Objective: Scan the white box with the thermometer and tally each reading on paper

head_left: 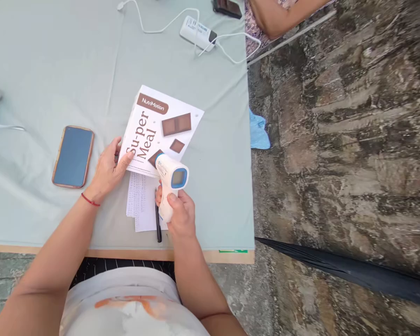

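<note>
R hand [182, 214]: fingers closed round grip of white plastic thermometer gun [168, 175]; thumb on near side, other fingertips only partly seen past the handle. Blue-rimmed grey screen faces wearer; reading n/a, too faint. Barrel overlaps lower R part of box, hides some print; contact or gap, can't tell.

L hand [109, 165]: thumb on box face, rest of fingers at L side, mostly hidden, gripping approx. box width at corner. Thin red cord [90, 199] round wrist.

Box [175, 105]: white card, smooth, rectangular, "NutriMotion Su-per Meal", brown choc. pics; tilted, mid-surface. Lifted or resting unclear.

Printed sheets [145, 210] partly under box, text too small. Black pen [158, 219] across them, upper end hidden nr R hand.

Surface [217, 196]: pale cloth, creased, wood edge showing. Phone [73, 156] L, dark glass, rounded case. Far side: white device [196, 31] w/ dark end, label illegible; thin cable [161, 30]. Co-worker's arm [275, 21] cut off at top. R: rough stone [336, 140].
</note>
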Available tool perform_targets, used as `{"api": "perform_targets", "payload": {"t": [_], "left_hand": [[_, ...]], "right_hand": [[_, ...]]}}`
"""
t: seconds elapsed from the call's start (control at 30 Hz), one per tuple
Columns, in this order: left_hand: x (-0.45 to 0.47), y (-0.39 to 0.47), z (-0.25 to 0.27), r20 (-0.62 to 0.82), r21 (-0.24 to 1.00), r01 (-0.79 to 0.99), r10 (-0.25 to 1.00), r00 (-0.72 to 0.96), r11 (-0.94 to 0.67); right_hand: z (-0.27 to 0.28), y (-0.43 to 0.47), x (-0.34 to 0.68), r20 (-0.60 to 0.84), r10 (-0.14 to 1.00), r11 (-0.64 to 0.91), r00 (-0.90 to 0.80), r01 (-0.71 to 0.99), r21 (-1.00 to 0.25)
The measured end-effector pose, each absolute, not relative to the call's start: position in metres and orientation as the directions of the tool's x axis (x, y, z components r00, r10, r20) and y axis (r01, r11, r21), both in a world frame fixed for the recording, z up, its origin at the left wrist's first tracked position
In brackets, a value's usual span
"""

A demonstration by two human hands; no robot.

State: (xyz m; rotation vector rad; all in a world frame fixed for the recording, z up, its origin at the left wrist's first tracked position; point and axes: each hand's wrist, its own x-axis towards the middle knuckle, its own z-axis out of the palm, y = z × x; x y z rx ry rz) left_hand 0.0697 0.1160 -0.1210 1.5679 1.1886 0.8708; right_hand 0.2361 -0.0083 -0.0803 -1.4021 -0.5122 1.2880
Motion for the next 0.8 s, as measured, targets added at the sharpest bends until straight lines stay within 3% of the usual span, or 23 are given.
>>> {"api": "perform_targets", "payload": {"t": [0.3,0.6,0.8], "left_hand": [[0.071,0.114,-0.109,0.004,0.955,0.28,0.943,0.333,-0.103],[0.062,0.124,-0.097,0.025,0.999,0.014,0.854,0.519,-0.037],[0.065,0.117,-0.11,0.033,0.999,0.008,0.897,0.44,-0.041]], "right_hand": [[-0.076,-0.01,0.23,-0.41,0.839,-0.323,0.358,-0.278,-0.905],[-0.063,-0.008,0.226,-0.442,0.858,-0.319,0.261,-0.404,-0.857],[-0.061,-0.009,0.226,-0.43,0.858,-0.316,0.282,-0.371,-0.873]]}}
